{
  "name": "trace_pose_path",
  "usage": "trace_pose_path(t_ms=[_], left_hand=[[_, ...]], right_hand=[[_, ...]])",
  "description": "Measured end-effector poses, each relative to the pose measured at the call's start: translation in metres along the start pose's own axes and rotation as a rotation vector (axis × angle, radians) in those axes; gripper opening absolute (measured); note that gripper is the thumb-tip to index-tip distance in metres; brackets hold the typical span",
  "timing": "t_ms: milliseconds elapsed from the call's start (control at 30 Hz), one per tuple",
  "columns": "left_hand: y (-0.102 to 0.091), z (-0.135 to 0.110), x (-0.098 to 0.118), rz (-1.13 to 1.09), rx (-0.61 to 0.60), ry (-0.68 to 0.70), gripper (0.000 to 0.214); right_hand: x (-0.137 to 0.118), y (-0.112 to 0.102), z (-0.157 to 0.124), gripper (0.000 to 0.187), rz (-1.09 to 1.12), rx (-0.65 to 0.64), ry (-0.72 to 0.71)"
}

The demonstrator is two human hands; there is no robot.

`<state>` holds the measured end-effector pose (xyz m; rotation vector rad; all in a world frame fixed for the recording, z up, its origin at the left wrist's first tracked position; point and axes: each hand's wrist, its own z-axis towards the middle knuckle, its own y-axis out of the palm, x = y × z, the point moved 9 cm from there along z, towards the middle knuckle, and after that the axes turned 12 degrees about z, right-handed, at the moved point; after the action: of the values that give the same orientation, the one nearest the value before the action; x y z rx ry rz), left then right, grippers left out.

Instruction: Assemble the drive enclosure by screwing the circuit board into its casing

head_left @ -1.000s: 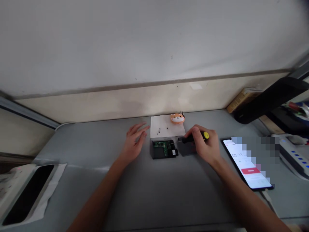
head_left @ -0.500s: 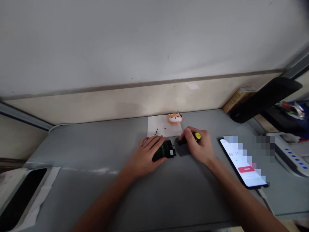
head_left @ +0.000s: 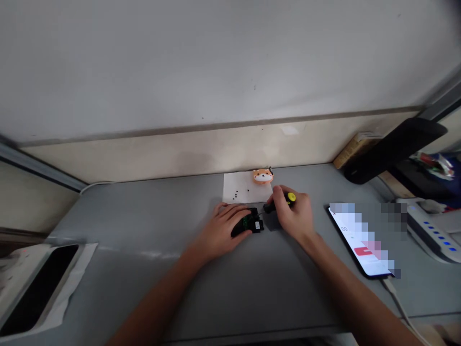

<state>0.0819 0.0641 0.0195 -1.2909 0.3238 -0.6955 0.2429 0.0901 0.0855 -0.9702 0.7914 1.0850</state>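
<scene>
My left hand (head_left: 221, 230) is closed around a small black device (head_left: 257, 229) with a green circuit board, pressing it on the grey table (head_left: 151, 221). Fingers lie over its far side and the thumb along its near side. In my right hand (head_left: 297, 216) is a black screwdriver (head_left: 269, 207) with a yellow end cap, held tilted. Its thin shaft points left to the device's right end; I cannot tell whether the tip sits in a screw. Just behind, several tiny dark screws (head_left: 236, 194) lie on a white paper sheet (head_left: 230, 181).
An orange animal-face case (head_left: 263, 178) sits on the paper's far right corner. To the right are a lit phone (head_left: 347, 240) with a cable, a white power strip (head_left: 434, 235) and a leaning black object (head_left: 392, 151). A dark-screened phone (head_left: 41, 290) lies at left.
The view has shifted slightly. The screwdriver's yellow end has moved a little left and away from me, with my right hand turning slightly. My left hand keeps its hold on the device.
</scene>
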Motion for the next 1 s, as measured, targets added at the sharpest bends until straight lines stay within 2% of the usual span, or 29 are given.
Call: trace_pose_path(t_ms=[233, 333, 467, 567, 633, 767, 867, 1000], left_hand=[[0.000, 0.000, 0.003, 0.001, 0.009, 0.029, 0.027], [-0.001, -0.001, 0.003, 0.005, 0.018, 0.036, 0.027], [0.000, -0.002, 0.004, 0.027, 0.015, 0.042, 0.029], [0.001, -0.003, 0.004, 0.041, 0.003, 0.051, 0.029], [0.002, -0.003, 0.005, 0.045, -0.003, 0.063, 0.030], [-0.001, -0.003, 0.007, 0.045, 0.022, 0.074, 0.030], [-0.001, -0.003, 0.008, 0.044, 0.014, 0.073, 0.029], [-0.001, -0.003, 0.007, 0.073, 0.002, 0.074, 0.028]], right_hand=[[-0.004, 0.009, 0.004, 0.042, -0.076, 0.065, 0.030], [-0.010, 0.021, 0.011, 0.038, -0.119, -0.024, 0.021], [-0.017, 0.038, 0.017, 0.036, -0.089, -0.219, -0.019], [-0.022, 0.037, 0.015, 0.038, 0.040, -0.252, -0.079], [-0.020, 0.035, 0.013, 0.037, 0.210, -0.237, -0.076], [0.002, 0.045, 0.008, 0.036, 0.624, -0.256, 0.116], [0.015, 0.049, 0.007, 0.046, 0.721, -0.209, 0.191], [0.017, 0.051, 0.008, 0.059, 0.875, -0.187, 0.233]])
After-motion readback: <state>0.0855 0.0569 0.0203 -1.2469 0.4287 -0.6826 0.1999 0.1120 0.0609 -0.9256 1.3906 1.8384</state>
